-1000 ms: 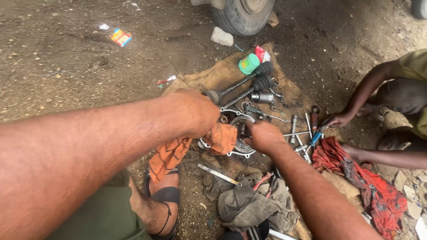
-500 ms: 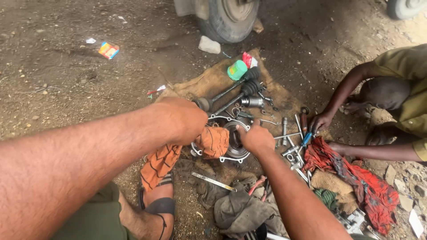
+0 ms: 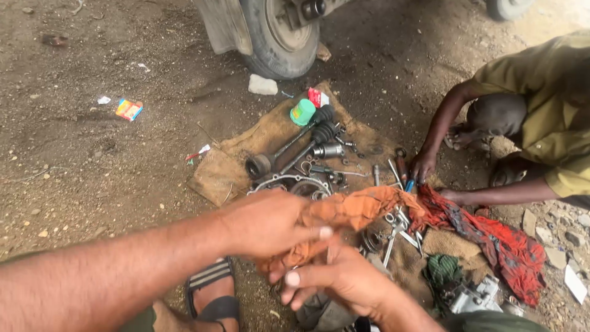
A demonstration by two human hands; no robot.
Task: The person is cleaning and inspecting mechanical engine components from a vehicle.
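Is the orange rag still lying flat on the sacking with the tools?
No, both the left hand and the right hand grip the orange rag, lifted above the sacking.

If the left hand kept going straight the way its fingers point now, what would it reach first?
The left hand points right along the orange cloth rag it grips; beyond that, probably the metal wrenches on the brown sacking, though depth is unclear.

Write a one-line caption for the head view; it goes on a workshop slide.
Both hands, left hand and right hand, grip an orange rag above car parts on sacking.
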